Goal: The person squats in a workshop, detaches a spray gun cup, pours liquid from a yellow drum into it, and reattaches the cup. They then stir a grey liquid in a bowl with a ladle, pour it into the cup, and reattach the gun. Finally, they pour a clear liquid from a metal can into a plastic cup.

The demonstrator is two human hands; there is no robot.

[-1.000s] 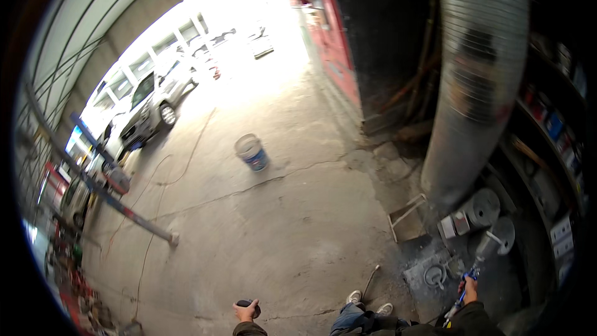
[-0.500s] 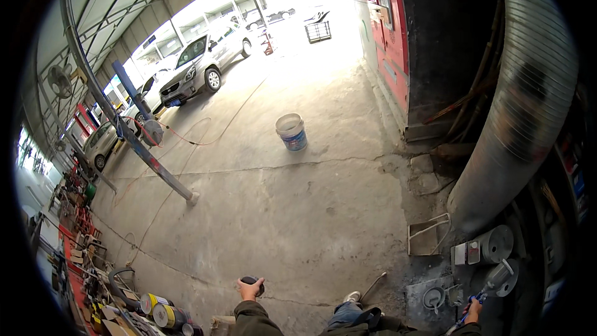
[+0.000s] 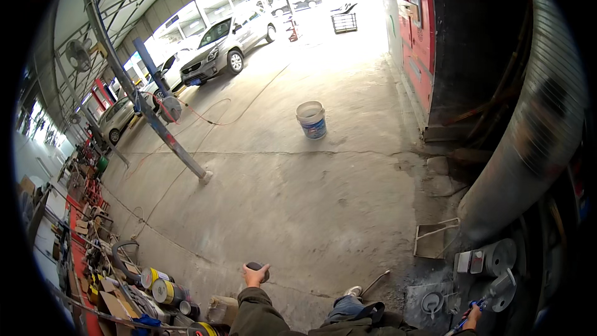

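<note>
My left hand is closed around a small dark rounded object, held out above the concrete floor; its kind is not clear. At the lower right, my right hand grips a blue-handled tool with a translucent cup, which looks like a spray gun. Beside that hand lie a grey plate with a round metal cup and a round-ended metal can. My shoe and jeans show between the two arms.
A white-and-blue bucket stands on the floor ahead. Left are a slanting steel post, a hose, cars and cluttered cans. Right are a red cabinet, a thick ribbed duct and a metal dustpan.
The view has turned slightly left, so the surroundings sit further right. My left hand has tilted a little with the dark object still in it. My right hand keeps its grip on the spray gun.
</note>
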